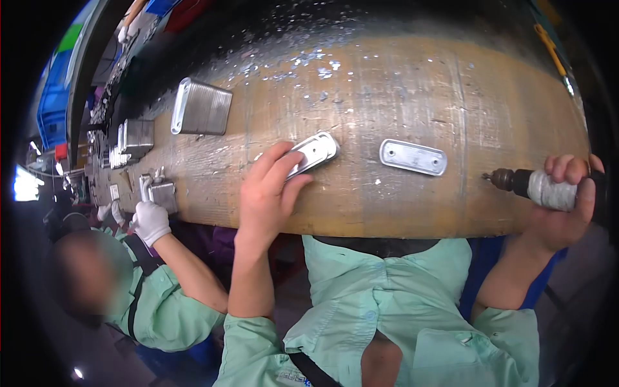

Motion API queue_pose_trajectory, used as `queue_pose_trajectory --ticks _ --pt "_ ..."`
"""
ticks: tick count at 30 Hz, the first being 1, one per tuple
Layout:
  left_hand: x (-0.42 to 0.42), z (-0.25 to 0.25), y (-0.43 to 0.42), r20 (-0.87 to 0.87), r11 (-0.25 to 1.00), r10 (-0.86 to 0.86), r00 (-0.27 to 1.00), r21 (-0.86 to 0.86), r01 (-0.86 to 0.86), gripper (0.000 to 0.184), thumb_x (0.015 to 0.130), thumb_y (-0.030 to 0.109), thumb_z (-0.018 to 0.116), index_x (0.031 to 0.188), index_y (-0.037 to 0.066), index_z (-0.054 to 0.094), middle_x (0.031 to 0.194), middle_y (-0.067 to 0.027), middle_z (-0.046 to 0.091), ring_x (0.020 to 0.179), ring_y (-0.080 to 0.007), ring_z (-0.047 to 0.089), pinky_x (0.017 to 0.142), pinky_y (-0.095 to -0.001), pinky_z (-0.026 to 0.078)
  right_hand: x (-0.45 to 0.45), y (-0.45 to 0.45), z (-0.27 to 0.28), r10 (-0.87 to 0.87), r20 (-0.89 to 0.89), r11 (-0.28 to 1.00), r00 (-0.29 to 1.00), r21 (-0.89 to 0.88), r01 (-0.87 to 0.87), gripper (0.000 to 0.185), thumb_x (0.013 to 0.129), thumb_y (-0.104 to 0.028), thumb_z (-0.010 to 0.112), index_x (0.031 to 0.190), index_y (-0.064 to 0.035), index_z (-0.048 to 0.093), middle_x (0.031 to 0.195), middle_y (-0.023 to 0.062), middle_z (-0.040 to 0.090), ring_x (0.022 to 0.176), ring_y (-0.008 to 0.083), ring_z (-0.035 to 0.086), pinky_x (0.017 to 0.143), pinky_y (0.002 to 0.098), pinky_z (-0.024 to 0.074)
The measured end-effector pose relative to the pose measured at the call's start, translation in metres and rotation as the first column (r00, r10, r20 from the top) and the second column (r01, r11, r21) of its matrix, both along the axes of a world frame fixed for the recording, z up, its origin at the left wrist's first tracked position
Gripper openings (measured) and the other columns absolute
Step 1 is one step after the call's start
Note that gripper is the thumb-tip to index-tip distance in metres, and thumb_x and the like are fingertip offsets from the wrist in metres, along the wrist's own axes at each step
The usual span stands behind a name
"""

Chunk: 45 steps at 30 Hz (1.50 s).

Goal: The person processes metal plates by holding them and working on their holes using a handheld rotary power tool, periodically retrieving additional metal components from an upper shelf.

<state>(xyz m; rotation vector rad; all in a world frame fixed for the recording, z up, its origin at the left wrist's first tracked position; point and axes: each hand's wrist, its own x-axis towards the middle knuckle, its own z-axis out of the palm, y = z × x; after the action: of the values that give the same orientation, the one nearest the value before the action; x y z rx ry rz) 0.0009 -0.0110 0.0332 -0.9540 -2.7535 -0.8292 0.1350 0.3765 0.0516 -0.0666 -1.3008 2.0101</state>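
Note:
My left hand (267,193) rests over the wooden table with its fingers closed on an oblong silver metal plate (319,149). It looks like two such pieces stacked and slightly offset, though fingers hide one end. To the right, a similar oblong metal plate (412,157) with a raised rim and two small holes lies flat on the tabletop. My right hand (570,190) grips a drill (521,181) with a dark chuck and a pale wrapped body. Its bit points left, above the table's right part and apart from both plates.
A stack of metal plates (206,109) stands at the back left, with a smaller stack (137,137) beyond. Metal chips (329,64) litter the far table (361,200). A co-worker's white-gloved hand (151,222) is at left. A yellow-handled tool (548,48) lies far right.

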Motion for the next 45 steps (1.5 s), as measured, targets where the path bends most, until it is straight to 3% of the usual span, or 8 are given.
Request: queue_pose_trajectory --ticks 6,8,13,16,20,35,41,45 --pt "-0.002 -0.031 0.019 -0.103 0.984 -0.028 0.994 0.171 0.045 0.034 0.076 0.003 0.076 0.107 0.002 0.063 0.116 -0.0169 0.064 0.102 -0.0346 0.062 0.087 -0.0403 0.048 -0.002 -0.002 0.01 0.041 0.041 0.996 0.998 0.082 -0.045 0.038 0.095 -0.024 0.048 0.127 -0.0043 0.042 0.087 0.0041 0.05 0.083 0.0197 0.047 0.083 0.0384 0.0384" --pt "-0.002 -0.035 0.019 -0.123 0.983 -0.022 0.992 0.178 0.044 0.033 0.075 0.003 0.076 0.106 0.002 0.063 0.116 -0.0177 0.064 0.101 -0.0347 0.062 0.087 -0.0411 0.047 -0.004 -0.017 0.018 0.0 0.088 0.993 0.996 0.12 -0.01 0.039 0.096 -0.024 0.047 0.128 -0.0034 0.042 0.087 0.0046 0.05 0.084 0.0199 0.048 0.083 0.0391 0.039" --pt "-0.005 -0.036 0.021 -0.199 0.981 -0.013 0.98 0.185 0.051 0.028 0.079 0.005 0.072 0.106 0.002 0.063 0.116 -0.019 0.064 0.101 -0.0363 0.061 0.088 -0.0433 0.046 -0.028 -0.063 0.04 0.135 -0.091 0.98 0.987 0.16 -0.119 0.045 0.093 -0.025 0.055 0.13 -0.0041 0.043 0.085 0.0032 0.051 0.08 0.0194 0.05 0.075 0.0378 0.0407" --pt "0.0 -0.039 0.018 -0.166 0.982 -0.02 0.986 0.182 0.051 0.026 0.081 0.008 0.071 0.106 0.002 0.063 0.116 -0.0186 0.063 0.1 -0.0374 0.061 0.087 -0.0443 0.047 -0.045 -0.088 0.046 0.11 -0.047 0.973 0.993 0.207 -0.098 0.053 0.091 -0.027 0.063 0.134 -0.0055 0.039 0.085 0.0044 0.055 0.077 0.0211 0.055 0.071 0.0396 0.0467" --pt "-0.002 -0.041 0.019 -0.184 0.98 -0.013 0.983 0.192 0.049 0.022 0.085 0.01 0.068 0.106 0.002 0.064 0.115 -0.0185 0.064 0.1 -0.0369 0.061 0.087 -0.0438 0.047 -0.05 -0.097 0.043 0.061 0.027 0.935 0.998 0.347 -0.066 0.051 0.092 -0.029 0.062 0.134 -0.0071 0.042 0.085 0.0033 0.053 0.076 0.0205 0.053 0.072 0.0396 0.0447" --pt "-0.003 -0.038 0.02 -0.163 0.976 0.004 0.987 0.216 0.032 0.024 0.083 0.009 0.07 0.105 0.002 0.066 0.114 -0.0176 0.065 0.098 -0.0351 0.062 0.086 -0.0421 0.048 -0.063 -0.087 0.031 0.215 0.032 0.866 0.976 0.455 -0.206 0.044 0.093 -0.025 0.058 0.13 -0.0091 0.043 0.085 0.003 0.053 0.075 0.0206 0.053 0.069 0.0391 0.0447" --pt "-0.002 -0.039 0.018 -0.159 0.971 0.014 0.987 0.239 0.025 0.021 0.086 0.008 0.068 0.105 0.001 0.065 0.114 -0.0181 0.066 0.1 -0.0351 0.061 0.088 -0.0417 0.047 -0.065 -0.1 0.044 0.189 0.032 0.925 0.981 0.329 -0.189 0.045 0.092 -0.028 0.057 0.131 -0.009 0.044 0.083 0.0015 0.05 0.079 0.0189 0.052 0.076 0.0385 0.0421" --pt "-0.003 -0.041 0.017 -0.166 0.966 0.0 0.986 0.254 0.043 0.021 0.086 0.008 0.068 0.106 0.002 0.065 0.115 -0.0178 0.065 0.1 -0.0351 0.061 0.088 -0.0416 0.047 -0.082 -0.123 0.043 0.243 -0.036 0.907 0.969 0.361 -0.215 0.046 0.093 -0.025 0.057 0.133 -0.0085 0.043 0.085 0.0018 0.052 0.08 0.0197 0.054 0.074 0.0402 0.0435"
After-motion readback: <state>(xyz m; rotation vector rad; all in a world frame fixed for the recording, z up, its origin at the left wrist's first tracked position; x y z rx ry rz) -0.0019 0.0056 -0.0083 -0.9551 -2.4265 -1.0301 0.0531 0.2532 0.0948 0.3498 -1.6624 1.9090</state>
